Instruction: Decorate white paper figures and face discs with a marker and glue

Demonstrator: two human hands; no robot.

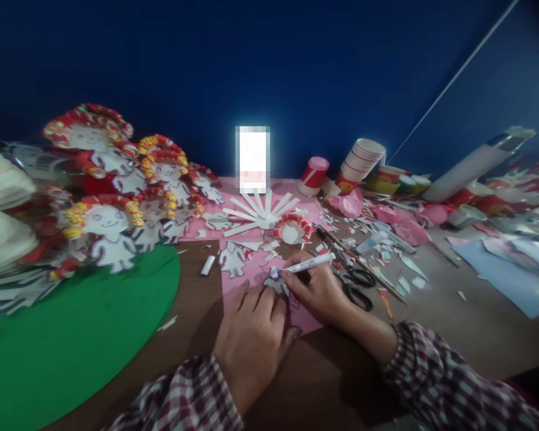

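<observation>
My right hand point(320, 291) grips a white marker pen point(309, 264), its tip down on a small white paper cut-out figure point(276, 284). That figure lies on a pink paper sheet point(251, 281). My left hand point(253, 335) lies flat with its fingertips pressing on the pink sheet and the edge of the figure. Another white paper figure point(233, 258) lies just beyond on the same sheet. Both sleeves are checked in red and white.
Black scissors point(357, 286) lie right of my right hand. A white paper fan shape point(259, 211) and a red-rimmed cup piece point(291, 230) sit behind. Finished paper dolls point(112, 221) stand at left by a green disc point(72, 335). Stacked paper cups point(363, 160) and scraps crowd the right.
</observation>
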